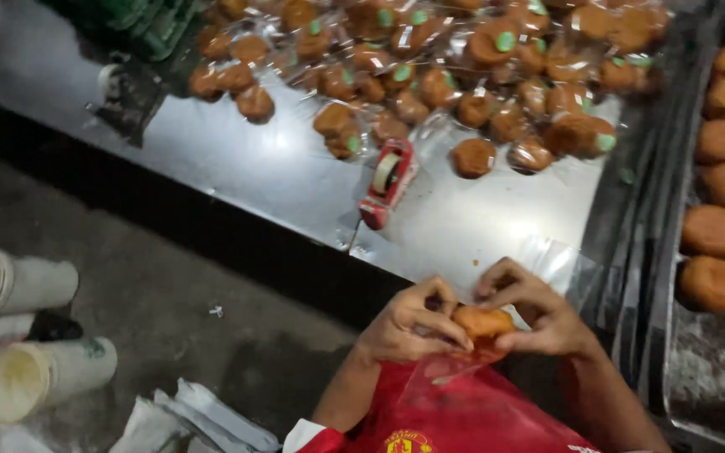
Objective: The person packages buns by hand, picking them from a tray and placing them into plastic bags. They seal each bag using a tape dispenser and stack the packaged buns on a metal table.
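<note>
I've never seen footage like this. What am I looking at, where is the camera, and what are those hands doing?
There is no machine here: the single picture comes from a camera worn on a person's head, looking down. The left hand and right hand together pinch a round golden-brown cake in a clear plastic bag. On the shiny metal table lie many bagged cakes and a red tape dispenser. At right, a dark tray carries unwrapped cakes.

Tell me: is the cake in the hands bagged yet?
Partly: the cake sits at the mouth of a clear bag, top bare between both hands.
</note>
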